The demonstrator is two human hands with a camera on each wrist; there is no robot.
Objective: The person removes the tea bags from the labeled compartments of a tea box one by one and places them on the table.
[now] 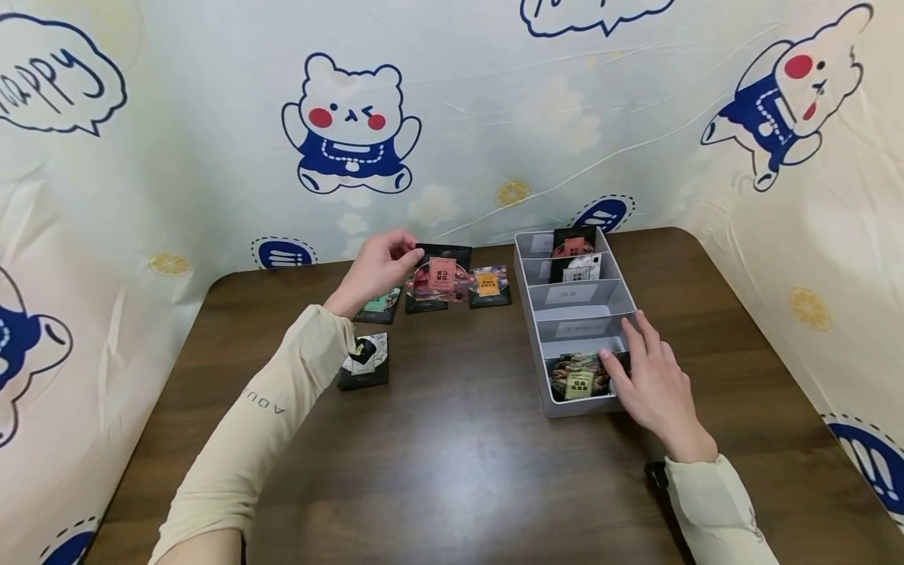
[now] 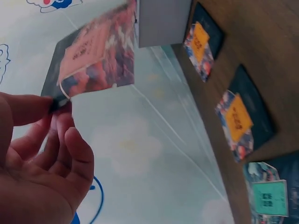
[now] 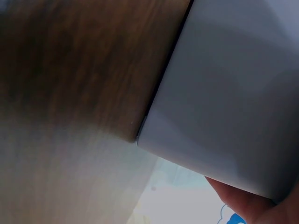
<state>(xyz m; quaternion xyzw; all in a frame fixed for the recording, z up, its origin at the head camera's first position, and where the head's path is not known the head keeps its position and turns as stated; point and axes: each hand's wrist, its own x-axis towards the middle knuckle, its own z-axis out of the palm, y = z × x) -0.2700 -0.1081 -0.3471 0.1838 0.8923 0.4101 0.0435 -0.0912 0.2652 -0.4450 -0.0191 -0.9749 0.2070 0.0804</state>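
My left hand (image 1: pixel 381 263) pinches a black sachet with a red label (image 1: pixel 442 275) by its upper left corner, holding it above other sachets. In the left wrist view this sachet (image 2: pixel 88 60) hangs from thumb and fingertips, tilted and slightly blurred. At the near right of a grey divided box (image 1: pixel 558 408), my right hand (image 1: pixel 657 384) holds the side wall, thumb over the rim and fingers along the edge. Beside the thumb, a sachet with a yellow-green label (image 1: pixel 579 380) lies in the front compartment. In the right wrist view the box wall (image 3: pixel 210 102) fills much of the picture.
An orange-label sachet (image 1: pixel 489 285) lies left of the box; another (image 2: pixel 238 116) shows in the left wrist view. A green-label sachet (image 1: pixel 381 304) and a white-and-black one (image 1: pixel 365 361) lie nearer. Rear compartments hold red-label (image 1: pixel 574 245) and white-label (image 1: pixel 581 269) sachets. Printed cloth (image 1: pixel 459 157) hangs behind.
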